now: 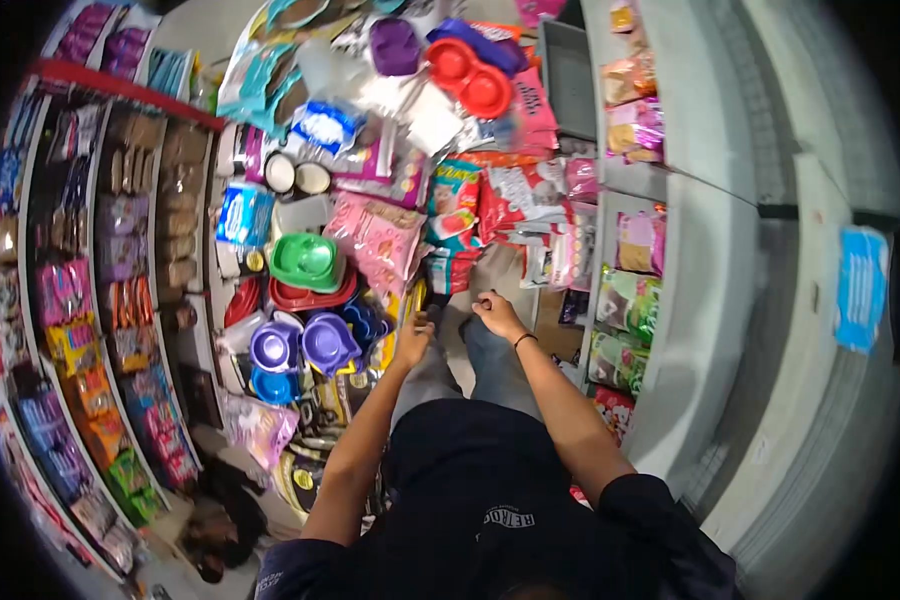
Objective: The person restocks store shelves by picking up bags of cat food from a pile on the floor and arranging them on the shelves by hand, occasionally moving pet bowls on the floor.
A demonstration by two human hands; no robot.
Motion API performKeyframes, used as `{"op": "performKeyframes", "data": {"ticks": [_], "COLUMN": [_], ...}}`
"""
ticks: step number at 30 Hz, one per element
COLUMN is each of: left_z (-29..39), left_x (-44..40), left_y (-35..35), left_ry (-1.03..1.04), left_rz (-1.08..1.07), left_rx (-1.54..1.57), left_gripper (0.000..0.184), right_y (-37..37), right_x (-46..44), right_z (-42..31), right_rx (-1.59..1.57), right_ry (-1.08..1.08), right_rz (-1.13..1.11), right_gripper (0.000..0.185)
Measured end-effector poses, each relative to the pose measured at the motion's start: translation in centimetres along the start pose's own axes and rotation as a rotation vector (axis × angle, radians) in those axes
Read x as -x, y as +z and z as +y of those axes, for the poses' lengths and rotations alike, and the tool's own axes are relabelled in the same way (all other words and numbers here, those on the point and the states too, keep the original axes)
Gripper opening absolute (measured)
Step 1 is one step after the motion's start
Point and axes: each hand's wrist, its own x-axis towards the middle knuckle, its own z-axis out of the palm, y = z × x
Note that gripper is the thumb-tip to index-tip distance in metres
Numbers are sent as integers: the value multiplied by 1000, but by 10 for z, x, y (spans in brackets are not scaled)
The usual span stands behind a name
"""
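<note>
My left hand (413, 341) is held low in front of my legs with its fingers curled. It is beside a yellow-edged package (415, 298), and I cannot tell whether it grips anything. My right hand (501, 317) is closed, thumb against fingers, with a small dark bit at the fingertips that is too small to name. Beyond the hands lie a red and teal bag (452, 272) and a pink patterned bag (375, 238). Left of my left hand are purple pet bowls (330, 343) and a green double bowl (307, 262).
Shelves of packets (130, 250) line the left, and a narrow rack of bags (625, 300) stands at the right. Red double bowls (470, 78) top the far pile. A grey bin (568, 75) stands behind. A blue pack (861, 290) is at far right.
</note>
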Motion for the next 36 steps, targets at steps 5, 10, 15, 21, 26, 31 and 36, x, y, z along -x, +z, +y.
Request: {"op": "performKeyframes", "data": {"ticks": [5,10,15,21,26,31,36], "left_z": [-62,-57,-74,-32,-42,-29,-18], "left_x": [-34,-126,-235,-232,-220,-201,-172], "left_y": [-24,-31,-27,-31,-59,-77,-86], "left_ry": [-264,-252,-201,-70,-15,-92,-263], "left_rz": [204,415,733,914,674,456,338], "left_rx": [307,679,702,696,829,850,880], "left_gripper": [34,59,83,74,54,48,67], "right_y": [51,103,156,139,120,123,153], "right_x": [-63,-136,-185,-177,-185,-202,-220], "right_z": [30,1,12,-4,-30,-65,-64], "right_rx": [-15,-153,-440,-635,-684,-985,-1062], "right_ry": [75,60,169,308,390,361,247], "right_rz": [-187,-166,-147,-82,-171,-273,-160], "right_gripper": [52,55,59,62,58,52,58]}}
